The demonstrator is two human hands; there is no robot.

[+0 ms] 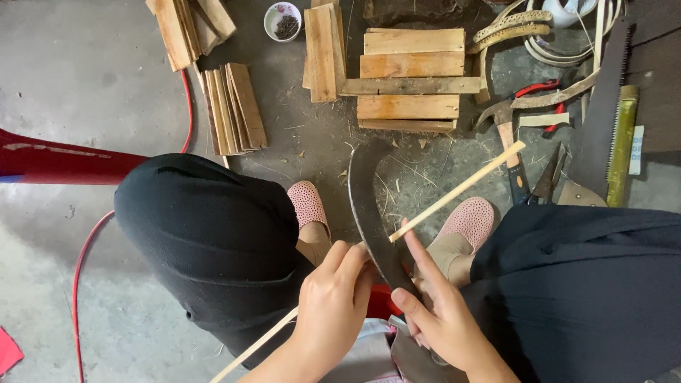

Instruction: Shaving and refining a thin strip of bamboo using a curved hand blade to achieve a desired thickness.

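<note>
A person's left hand (332,298) pinches a bamboo strip (457,191) against a curved knife blade (369,213); the right hand (440,319) grips the blade.

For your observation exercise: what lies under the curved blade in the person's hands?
Under the curved blade lie concrete floor with scattered wood shavings and a red object near the left hand. The thin bamboo strip crosses it; the blade's lower end is hidden beneath the right hand.
</note>
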